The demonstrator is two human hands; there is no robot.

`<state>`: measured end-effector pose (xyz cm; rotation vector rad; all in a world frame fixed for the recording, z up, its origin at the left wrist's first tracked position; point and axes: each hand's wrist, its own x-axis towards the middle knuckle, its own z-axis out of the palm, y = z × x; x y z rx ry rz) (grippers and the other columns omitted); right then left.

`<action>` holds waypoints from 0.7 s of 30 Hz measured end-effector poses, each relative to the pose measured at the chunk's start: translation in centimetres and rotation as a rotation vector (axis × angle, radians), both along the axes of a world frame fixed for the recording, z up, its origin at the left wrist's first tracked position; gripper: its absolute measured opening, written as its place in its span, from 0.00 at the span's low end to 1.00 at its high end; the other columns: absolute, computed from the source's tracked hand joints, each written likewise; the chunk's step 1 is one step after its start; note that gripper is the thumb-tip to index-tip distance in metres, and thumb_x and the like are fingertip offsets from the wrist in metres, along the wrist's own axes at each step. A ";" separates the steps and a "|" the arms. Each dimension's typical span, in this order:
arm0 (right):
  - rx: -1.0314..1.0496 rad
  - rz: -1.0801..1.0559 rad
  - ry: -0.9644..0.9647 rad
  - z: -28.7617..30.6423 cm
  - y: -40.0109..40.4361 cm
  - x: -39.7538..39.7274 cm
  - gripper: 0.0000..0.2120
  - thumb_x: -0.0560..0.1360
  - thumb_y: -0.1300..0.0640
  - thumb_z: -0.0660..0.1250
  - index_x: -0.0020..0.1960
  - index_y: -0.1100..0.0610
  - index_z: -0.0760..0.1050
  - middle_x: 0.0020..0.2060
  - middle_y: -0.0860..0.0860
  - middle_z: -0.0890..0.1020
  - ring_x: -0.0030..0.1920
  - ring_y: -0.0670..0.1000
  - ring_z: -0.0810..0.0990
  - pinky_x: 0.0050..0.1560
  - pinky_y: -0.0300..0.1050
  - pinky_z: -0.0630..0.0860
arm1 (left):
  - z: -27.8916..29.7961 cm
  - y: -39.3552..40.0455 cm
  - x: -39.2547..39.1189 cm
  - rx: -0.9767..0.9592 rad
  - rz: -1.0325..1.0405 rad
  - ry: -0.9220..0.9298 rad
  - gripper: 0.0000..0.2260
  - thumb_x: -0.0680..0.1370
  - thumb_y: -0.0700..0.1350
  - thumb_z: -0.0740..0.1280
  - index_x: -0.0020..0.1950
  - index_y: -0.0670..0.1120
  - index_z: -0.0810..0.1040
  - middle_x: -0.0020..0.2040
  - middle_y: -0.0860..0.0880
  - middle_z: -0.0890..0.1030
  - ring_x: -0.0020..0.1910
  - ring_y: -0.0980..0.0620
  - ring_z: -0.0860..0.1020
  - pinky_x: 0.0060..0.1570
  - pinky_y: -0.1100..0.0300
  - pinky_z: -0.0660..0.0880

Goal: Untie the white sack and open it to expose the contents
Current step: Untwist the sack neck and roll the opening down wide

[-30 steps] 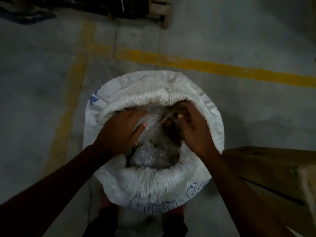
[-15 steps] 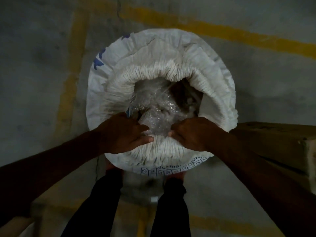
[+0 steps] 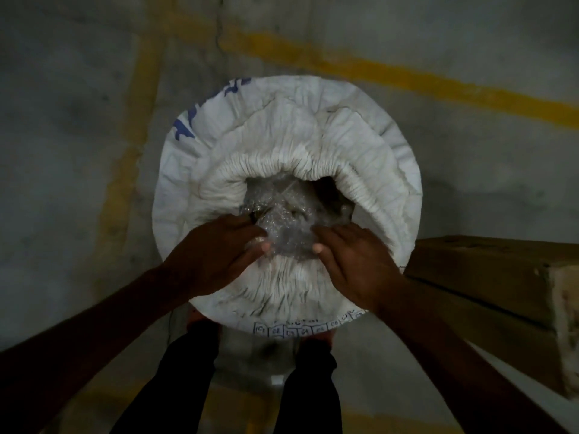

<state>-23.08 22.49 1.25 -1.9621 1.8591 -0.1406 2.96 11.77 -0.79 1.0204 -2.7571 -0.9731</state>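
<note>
Head view. Centre of frame: one round white woven sack with blue print, upright on the grey concrete floor, mouth already untied and rolled back into a thick pleated collar. Inside the mouth: clear crinkled plastic liner, bunched over dark contents not identifiable at this light level.

Lower centre: left hand and right hand, both lying on the near rim of the collar, fingers extended onto the liner, thumb tips close on either side of it. Pinch on the plastic or mere contact: cannot tell for either hand.

Step in hand, as judged: spreading the liner to expose the contents.
- Take hold of the liner film only, not the woven collar.
- Draw the two hands apart toward lower left and lower right, evenly.
- Pull slowly; thin film likely to tear.
- Fold the freed film outward over the collar.

Count: sacks, one; liners, one; hands, two; brown cardboard boxes, one, right of frame, just beside the sack; yellow painted floor lines, at least two, upper half.
</note>
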 end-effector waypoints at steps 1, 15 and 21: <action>-0.085 -0.072 -0.046 0.1 -0.1 0.4 0.22 0.85 0.46 0.51 0.68 0.56 0.76 0.55 0.55 0.83 0.53 0.57 0.81 0.53 0.55 0.77 | 0.2 -0.1 -0.5 -0.015 0.071 0.049 0.23 0.86 0.60 0.52 0.66 0.50 0.80 0.59 0.51 0.82 0.56 0.51 0.81 0.56 0.52 0.79; -0.243 -0.489 0.290 -1.9 -8.1 2.3 0.31 0.84 0.44 0.55 0.83 0.52 0.50 0.83 0.58 0.51 0.81 0.61 0.57 0.77 0.62 0.55 | -3.0 -2.8 -11.0 -0.227 0.600 -0.120 0.30 0.85 0.60 0.42 0.86 0.48 0.45 0.86 0.42 0.45 0.85 0.43 0.43 0.83 0.40 0.46; -0.204 -0.445 0.441 -4.7 -12.1 -0.5 0.25 0.84 0.43 0.54 0.74 0.56 0.69 0.73 0.61 0.71 0.72 0.64 0.69 0.68 0.64 0.58 | -6.0 -6.1 -10.6 -0.327 0.668 -0.105 0.23 0.87 0.56 0.51 0.69 0.40 0.72 0.79 0.37 0.67 0.82 0.37 0.59 0.83 0.39 0.48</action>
